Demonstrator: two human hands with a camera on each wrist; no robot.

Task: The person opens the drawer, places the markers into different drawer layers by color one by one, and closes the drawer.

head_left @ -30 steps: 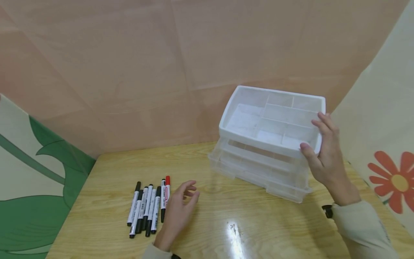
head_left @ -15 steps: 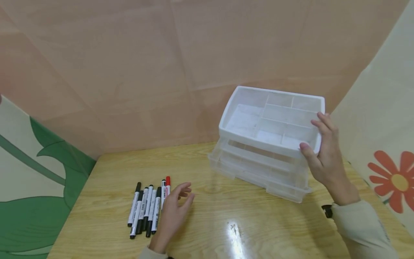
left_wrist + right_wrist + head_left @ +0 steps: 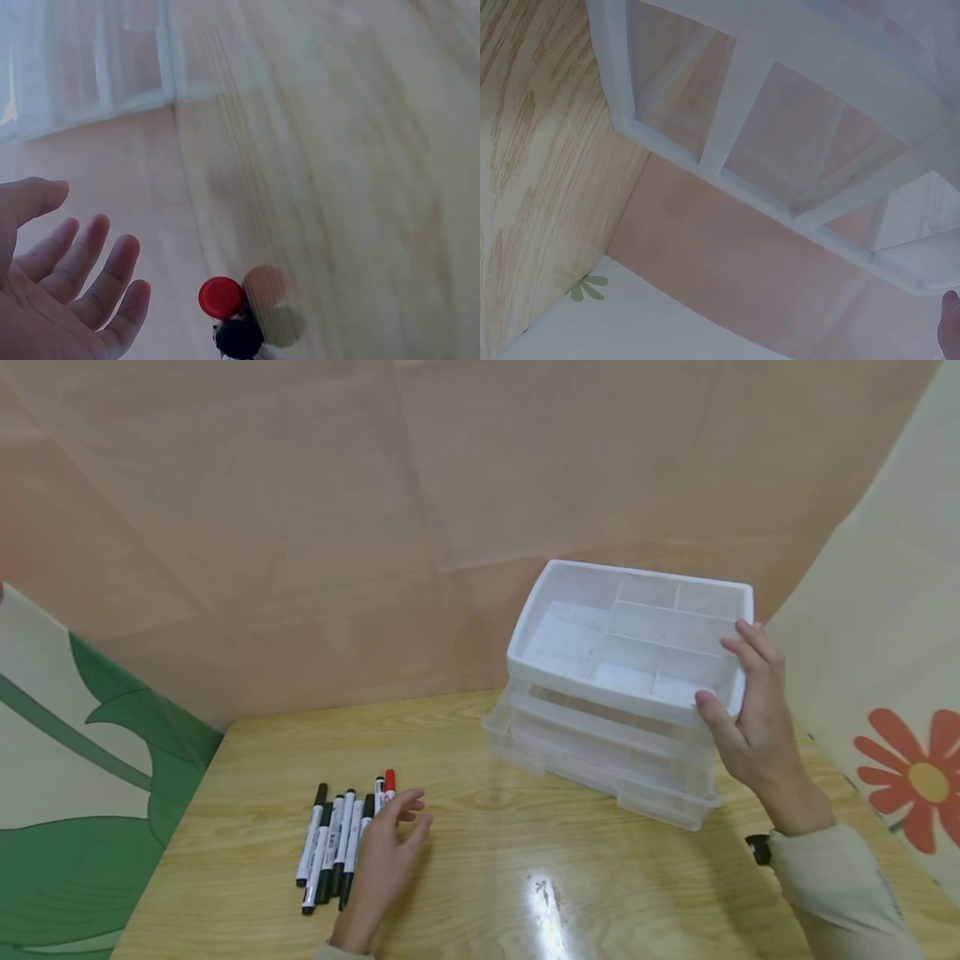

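On the right of the table stands a white drawer organizer (image 3: 592, 681) with a divided open tray on top and translucent drawers below. My right hand (image 3: 761, 731) grips its right rim, thumb at the front corner and fingers over the edge. In the right wrist view, the organizer's side frame (image 3: 754, 97) fills the top, with one fingertip at lower right. A row of several black-capped markers (image 3: 330, 847) lies on the left. Over their right end is my left hand (image 3: 384, 856), fingers loosely bent and holding nothing, partly hiding the red-capped marker (image 3: 390, 779).
The wooden table (image 3: 555, 852) has a bright reflection near its front. Behind it hangs a pinkish-brown cloth backdrop (image 3: 337, 527). Side panels carry a green leaf pattern (image 3: 82, 877) on the left and a red flower (image 3: 926, 781) on the right.
My left hand has shifted left and slightly toward me, now covering more of the markers' right end. The right hand and the organizer have stayed in place.
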